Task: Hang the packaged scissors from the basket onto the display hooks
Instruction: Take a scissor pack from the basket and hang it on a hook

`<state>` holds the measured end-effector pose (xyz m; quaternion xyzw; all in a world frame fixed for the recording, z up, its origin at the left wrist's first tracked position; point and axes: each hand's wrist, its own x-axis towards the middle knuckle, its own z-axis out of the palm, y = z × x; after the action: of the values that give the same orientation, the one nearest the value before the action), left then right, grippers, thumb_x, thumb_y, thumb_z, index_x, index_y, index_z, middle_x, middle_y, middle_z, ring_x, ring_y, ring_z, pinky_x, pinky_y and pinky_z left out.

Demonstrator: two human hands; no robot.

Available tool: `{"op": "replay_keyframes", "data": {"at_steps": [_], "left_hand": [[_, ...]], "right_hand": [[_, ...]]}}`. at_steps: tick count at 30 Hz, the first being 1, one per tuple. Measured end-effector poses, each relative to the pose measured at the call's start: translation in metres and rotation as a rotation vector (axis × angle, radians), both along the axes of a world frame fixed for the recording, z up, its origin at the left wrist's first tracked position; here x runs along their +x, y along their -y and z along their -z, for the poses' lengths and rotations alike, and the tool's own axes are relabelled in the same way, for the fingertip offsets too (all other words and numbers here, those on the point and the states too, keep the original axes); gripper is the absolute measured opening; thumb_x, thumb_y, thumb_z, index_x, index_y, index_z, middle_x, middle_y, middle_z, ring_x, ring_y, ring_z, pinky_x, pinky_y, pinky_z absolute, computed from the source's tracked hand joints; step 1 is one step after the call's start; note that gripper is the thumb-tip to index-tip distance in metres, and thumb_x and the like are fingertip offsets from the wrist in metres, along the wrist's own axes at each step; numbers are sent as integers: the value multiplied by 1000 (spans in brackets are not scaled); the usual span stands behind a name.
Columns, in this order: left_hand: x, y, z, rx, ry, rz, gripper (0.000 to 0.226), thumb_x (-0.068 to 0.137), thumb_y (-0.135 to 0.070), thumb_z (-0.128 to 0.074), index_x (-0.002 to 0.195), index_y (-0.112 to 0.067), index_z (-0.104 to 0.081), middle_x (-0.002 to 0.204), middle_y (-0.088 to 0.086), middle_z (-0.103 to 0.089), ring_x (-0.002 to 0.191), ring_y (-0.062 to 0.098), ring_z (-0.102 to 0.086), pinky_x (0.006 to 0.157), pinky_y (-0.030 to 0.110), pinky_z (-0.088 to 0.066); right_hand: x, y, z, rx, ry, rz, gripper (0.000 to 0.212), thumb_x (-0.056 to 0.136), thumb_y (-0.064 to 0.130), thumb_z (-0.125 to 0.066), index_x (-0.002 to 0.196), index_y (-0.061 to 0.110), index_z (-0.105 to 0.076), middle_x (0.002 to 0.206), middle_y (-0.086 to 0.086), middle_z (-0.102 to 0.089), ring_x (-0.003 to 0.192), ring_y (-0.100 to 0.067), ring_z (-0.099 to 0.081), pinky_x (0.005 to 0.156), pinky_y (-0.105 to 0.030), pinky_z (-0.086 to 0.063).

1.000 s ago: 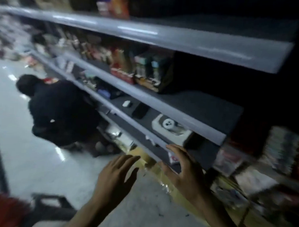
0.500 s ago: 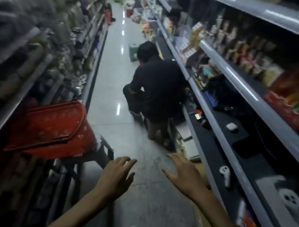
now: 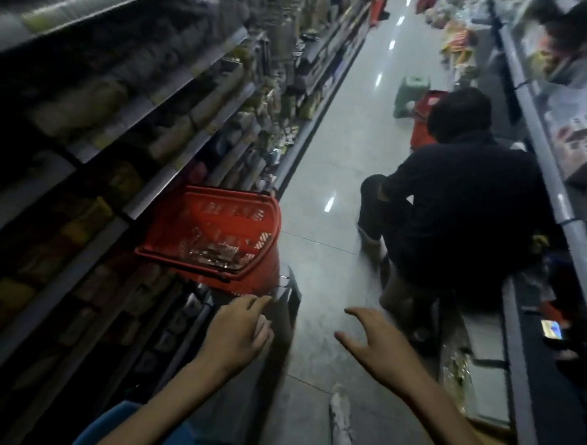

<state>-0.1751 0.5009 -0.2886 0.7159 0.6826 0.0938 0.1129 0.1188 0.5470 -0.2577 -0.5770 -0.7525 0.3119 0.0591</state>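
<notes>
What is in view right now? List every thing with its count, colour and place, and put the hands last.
near basket: one, red, on a dark stand by the left shelves
clear packets: several, count unclear through blur, inside the near basket
dark stand: one, under the near basket
far basket: one, red, beyond the crouching person
stool: one, green, further down the aisle
crouching person: one, dark clothes, facing the right shelves
phone: one, screen lit, low on the right shelves
left shelves: stocked, goods blurred
shoe: one, white, bottom centre
left hand: empty, just below the near basket
right hand: empty, fingers spread, above the floor
</notes>
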Motion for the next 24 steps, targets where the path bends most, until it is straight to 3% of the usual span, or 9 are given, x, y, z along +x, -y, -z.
{"op": "replay_keyframes", "data": {"at_steps": [4, 8, 13, 16, 19, 24], "left_hand": [[-21, -29, 4, -41, -22, -160, 54, 88, -46, -49, 132, -21, -66, 117, -2, -68, 104, 26, -69, 82, 42, -60], [-34, -43, 10, -65, -30, -327, 39, 94, -42, -59, 129, -26, -67, 120, -5, -67, 108, 23, -68, 81, 41, -58], [-52, -62, 16, -142, 62, -579, 43, 99, -39, -65, 140, -26, -64, 132, -5, -64, 122, 23, -62, 98, 43, -50], [-76, -76, 28, -159, 69, -624, 43, 100, -38, -63, 142, -26, -62, 134, -5, -62, 124, 22, -60, 99, 42, -47], [-110, -94, 49, -172, 70, -631, 40, 99, -37, -64, 138, -26, -64, 130, -4, -64, 121, 23, -61, 97, 43, -48], [-174, -129, 96, -140, 31, -577, 49, 93, -45, -46, 125, -18, -72, 117, 2, -69, 109, 28, -68, 89, 47, -54]], "right_hand": [[-45, -75, 3, -5, -31, -145, 59, 96, 58, -60, 147, 31, -50, 149, 7, -53, 134, -12, -52, 107, -29, -42], [-81, -128, 5, -31, -42, -302, 52, 96, 52, -62, 143, 31, -53, 141, 4, -60, 125, -15, -58, 102, -31, -48], [-129, -175, 10, -48, -44, -455, 46, 98, 47, -61, 139, 29, -57, 138, 4, -61, 120, -15, -60, 98, -31, -51], [-166, -199, 21, -68, -13, -543, 45, 96, 52, -56, 136, 33, -57, 133, 5, -63, 107, -11, -62, 90, -30, -53], [-206, -222, 43, -88, -27, -574, 60, 86, 66, -41, 130, 30, -62, 126, 6, -64, 96, -13, -64, 82, -33, -54], [-271, -257, 99, -98, 127, -621, 39, 95, 37, -61, 132, 23, -61, 124, -3, -63, 111, -25, -63, 87, -38, -53]]}}
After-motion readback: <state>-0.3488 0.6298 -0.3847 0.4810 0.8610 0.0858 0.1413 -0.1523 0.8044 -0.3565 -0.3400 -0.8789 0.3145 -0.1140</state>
